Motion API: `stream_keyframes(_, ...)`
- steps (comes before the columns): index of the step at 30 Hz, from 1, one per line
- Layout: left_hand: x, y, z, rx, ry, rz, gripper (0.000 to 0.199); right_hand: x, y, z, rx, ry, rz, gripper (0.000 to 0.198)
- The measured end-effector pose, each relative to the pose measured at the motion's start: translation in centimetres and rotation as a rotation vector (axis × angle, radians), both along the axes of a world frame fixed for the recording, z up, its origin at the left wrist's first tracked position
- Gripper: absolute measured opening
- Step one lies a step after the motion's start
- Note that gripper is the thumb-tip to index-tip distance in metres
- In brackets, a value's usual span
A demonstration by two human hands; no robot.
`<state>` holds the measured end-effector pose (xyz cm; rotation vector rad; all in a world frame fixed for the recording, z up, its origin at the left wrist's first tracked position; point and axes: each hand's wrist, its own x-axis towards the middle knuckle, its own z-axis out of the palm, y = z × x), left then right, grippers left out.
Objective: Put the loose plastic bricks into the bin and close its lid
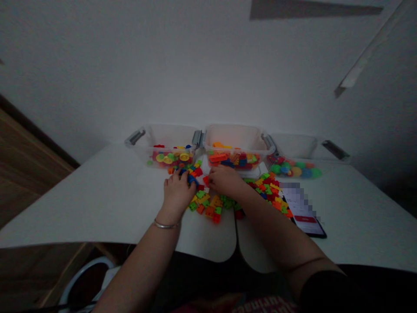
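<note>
A loose pile of colourful toy building bricks [208, 204] lies on the white table between and around my hands. My left hand [176, 191], with a bangle at the wrist, is curled at the pile's left side. Its thumb and fingers close around a blue toy brick [193, 179]. From the right, my right hand [224, 179] reaches across with fingers pinched together at a red toy brick [206, 181]. The fingertips partly cover that brick. More bricks [267, 187] lie beyond my right forearm, which hides part of the pile.
Three clear plastic bins stand along the wall: a left one [138, 150] with round-ended pieces, a middle one [237, 135] with bricks, a right one [329, 163] with rounded pieces. A phone [302, 208] lies right of the pile. A seam [236, 230] splits the white table [107, 204].
</note>
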<state>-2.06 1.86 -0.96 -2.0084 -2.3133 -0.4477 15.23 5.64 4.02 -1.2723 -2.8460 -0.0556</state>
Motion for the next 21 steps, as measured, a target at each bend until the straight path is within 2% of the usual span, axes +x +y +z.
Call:
stream_keyframes(7, -0.06, 0.04, -0.16, 0.013, 0.009, -0.003, 0.054, -0.23, -0.84, 0.70, -0.026, 0.034, -0.216, 0.034)
stream_keyframes(21, -0.04, 0.01, 0.07, 0.002, 0.007, -0.005, 0.054, -0.60, -0.69, -0.09, -0.059, 0.045, -0.264, 0.034)
